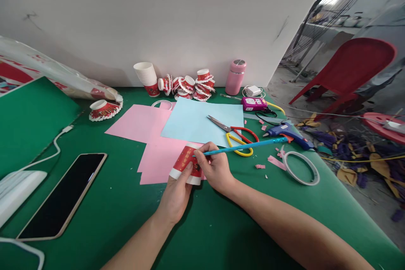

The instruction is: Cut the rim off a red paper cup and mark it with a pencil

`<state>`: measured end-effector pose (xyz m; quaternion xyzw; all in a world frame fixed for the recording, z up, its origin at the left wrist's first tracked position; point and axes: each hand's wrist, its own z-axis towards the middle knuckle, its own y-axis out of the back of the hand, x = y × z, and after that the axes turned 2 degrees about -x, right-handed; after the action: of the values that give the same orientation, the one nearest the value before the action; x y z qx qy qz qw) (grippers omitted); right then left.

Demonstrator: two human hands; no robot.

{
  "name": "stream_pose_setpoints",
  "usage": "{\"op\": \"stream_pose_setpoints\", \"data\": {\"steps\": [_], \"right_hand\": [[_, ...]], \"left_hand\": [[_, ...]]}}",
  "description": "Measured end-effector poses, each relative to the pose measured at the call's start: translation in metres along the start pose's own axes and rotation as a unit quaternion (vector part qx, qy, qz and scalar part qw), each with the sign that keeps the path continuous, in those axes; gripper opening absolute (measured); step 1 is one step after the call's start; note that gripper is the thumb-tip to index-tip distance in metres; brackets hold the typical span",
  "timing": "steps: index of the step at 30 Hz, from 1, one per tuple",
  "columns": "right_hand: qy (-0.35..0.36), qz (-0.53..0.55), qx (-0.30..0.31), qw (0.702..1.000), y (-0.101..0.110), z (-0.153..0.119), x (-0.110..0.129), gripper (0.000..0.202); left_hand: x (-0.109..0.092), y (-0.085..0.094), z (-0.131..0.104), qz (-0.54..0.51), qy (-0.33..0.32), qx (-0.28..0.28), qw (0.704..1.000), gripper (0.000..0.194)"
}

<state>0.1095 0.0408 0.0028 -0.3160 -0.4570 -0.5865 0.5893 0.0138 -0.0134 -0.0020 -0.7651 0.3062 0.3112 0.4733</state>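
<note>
My left hand (pixel 176 196) is closed around a red and white paper cup (pixel 182 159), which lies tilted on its side. In my right hand (pixel 217 168) is a long blue pencil (pixel 243 147), pinched close to its tip. That tip touches or nearly touches the red side of the cup; contact is hard to tell. Pink paper sheets (pixel 155 160) lie under and behind the cup. Beyond my right hand are a light blue sheet (pixel 196 120) and scissors (pixel 230 128) with red and yellow handles, blades apart.
Along the wall stand stacked paper cups (pixel 145 74), several fringed cups (pixel 186 85) and a pink bottle (pixel 236 78). To the right are a blue glue gun (pixel 289 133), a tape roll (pixel 300 168) and a purple box (pixel 254 103). A phone (pixel 65 194) lies left.
</note>
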Motion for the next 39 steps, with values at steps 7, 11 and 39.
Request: {"op": "stream_pose_setpoints", "data": {"steps": [7,11,39], "right_hand": [[-0.001,0.004,-0.001,1.0,-0.0012,0.0001,0.0006,0.016],[0.007,0.003,0.003,1.0,0.0,0.0003,0.0013,0.016],[0.003,0.0,0.003,1.0,0.0014,-0.0001,0.0017,0.017]], "left_hand": [[-0.0004,0.0,-0.0007,0.002,-0.001,-0.001,1.0,0.033],[0.0002,0.0007,0.0001,0.006,-0.004,0.003,1.0,0.033],[0.0001,0.0026,0.0013,-0.007,-0.004,-0.002,1.0,0.031]]}}
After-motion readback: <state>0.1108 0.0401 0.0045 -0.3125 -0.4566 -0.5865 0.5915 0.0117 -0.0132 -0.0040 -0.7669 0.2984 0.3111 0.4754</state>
